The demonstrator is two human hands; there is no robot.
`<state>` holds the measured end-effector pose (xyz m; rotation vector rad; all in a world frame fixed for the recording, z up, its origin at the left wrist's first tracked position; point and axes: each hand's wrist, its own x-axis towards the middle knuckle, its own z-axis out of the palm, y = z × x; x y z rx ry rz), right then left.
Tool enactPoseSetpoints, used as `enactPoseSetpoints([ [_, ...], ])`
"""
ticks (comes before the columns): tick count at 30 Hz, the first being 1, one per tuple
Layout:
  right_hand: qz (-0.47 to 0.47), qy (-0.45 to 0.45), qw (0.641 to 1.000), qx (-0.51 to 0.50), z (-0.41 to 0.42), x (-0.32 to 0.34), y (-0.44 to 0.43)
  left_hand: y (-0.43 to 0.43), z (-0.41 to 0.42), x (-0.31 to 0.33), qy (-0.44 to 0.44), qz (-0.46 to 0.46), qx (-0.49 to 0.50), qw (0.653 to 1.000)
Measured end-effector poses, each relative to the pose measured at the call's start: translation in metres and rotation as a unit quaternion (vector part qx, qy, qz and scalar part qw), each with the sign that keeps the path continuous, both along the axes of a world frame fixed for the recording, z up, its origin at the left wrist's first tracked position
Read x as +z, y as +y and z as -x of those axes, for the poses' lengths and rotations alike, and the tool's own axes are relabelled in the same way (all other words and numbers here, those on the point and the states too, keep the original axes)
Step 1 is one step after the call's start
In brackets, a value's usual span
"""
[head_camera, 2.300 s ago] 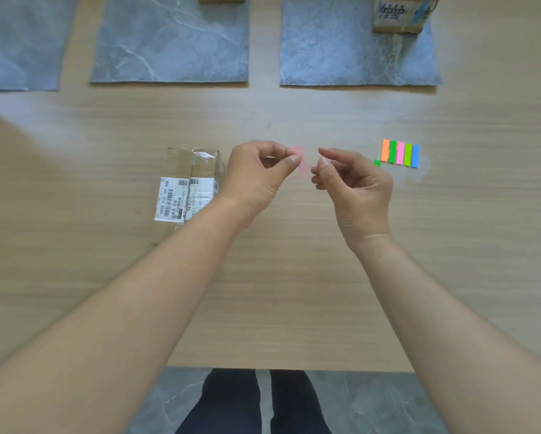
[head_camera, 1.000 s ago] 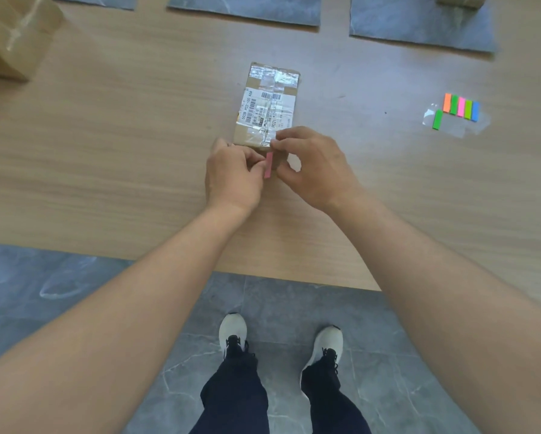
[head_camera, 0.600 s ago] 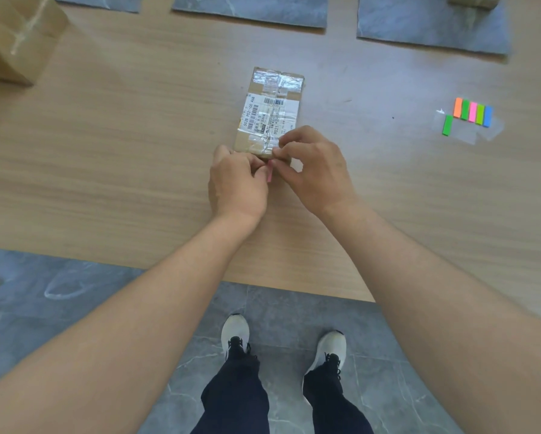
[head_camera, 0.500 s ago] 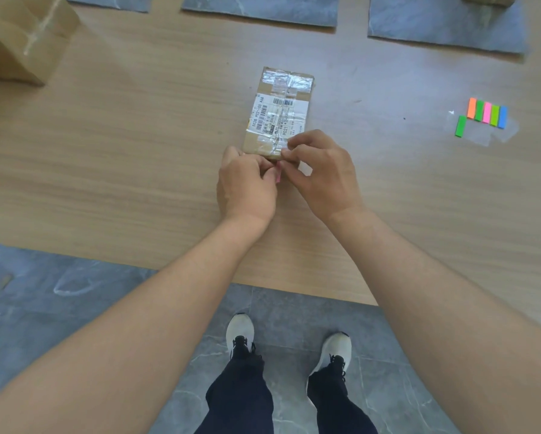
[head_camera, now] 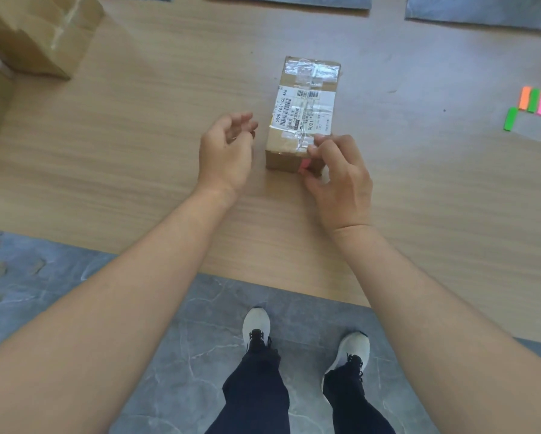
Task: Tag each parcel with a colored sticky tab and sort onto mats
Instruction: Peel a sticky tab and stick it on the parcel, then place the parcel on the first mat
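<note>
A small taped cardboard parcel [head_camera: 306,101] with a white shipping label lies on the wooden table [head_camera: 137,136]. A pink sticky tab [head_camera: 304,165] sits on its near face, by the near right corner. My right hand [head_camera: 341,180] is at that corner, thumb and forefinger pinching at the tab. My left hand [head_camera: 225,151] hovers just left of the parcel with loosely curled fingers, touching nothing.
A strip of coloured sticky tabs [head_camera: 538,104] on a clear sheet lies at the right edge, with a loose green tab [head_camera: 510,119] beside it. A larger cardboard box [head_camera: 34,32] stands at the far left. Grey mats [head_camera: 294,0] [head_camera: 482,10] line the far side.
Both hands carried the pink tab to the parcel's near face. My left hand has since let go and drawn away to the left; my right hand stays at the tab.
</note>
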<state>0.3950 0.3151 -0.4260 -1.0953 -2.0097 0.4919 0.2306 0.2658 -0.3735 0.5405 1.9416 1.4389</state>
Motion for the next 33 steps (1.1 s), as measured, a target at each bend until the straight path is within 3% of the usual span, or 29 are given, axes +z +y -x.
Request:
enactPoseSetpoints([
  [2,0.006,0.003,1.0,-0.001,-0.001,-0.001,0.0,0.006,-0.009,0.01,-0.103,-0.012,0.006,0.995],
  [5,0.071,0.093,0.993,0.011,0.002,0.008,-0.003,0.005,-0.02,0.015,-0.15,-0.025,-0.013,0.988],
  [8,0.264,0.246,0.93,-0.066,0.012,0.025,-0.009,0.005,-0.018,0.016,-0.164,-0.025,-0.015,0.986],
  [10,0.375,0.255,0.882,-0.131,0.018,0.033,-0.004,0.006,-0.017,0.019,-0.178,-0.013,-0.02,0.984],
  [13,0.458,0.243,0.841,-0.154,0.025,0.047,0.0,0.007,-0.02,0.028,-0.186,-0.005,-0.05,0.981],
  [21,0.447,0.27,0.836,-0.168,0.04,0.117,-0.001,0.011,-0.006,0.086,-0.186,-0.034,-0.075,0.979],
  [33,0.359,0.277,0.882,-0.13,0.083,0.294,0.008,0.016,0.04,0.254,-0.126,-0.125,-0.142,0.974],
])
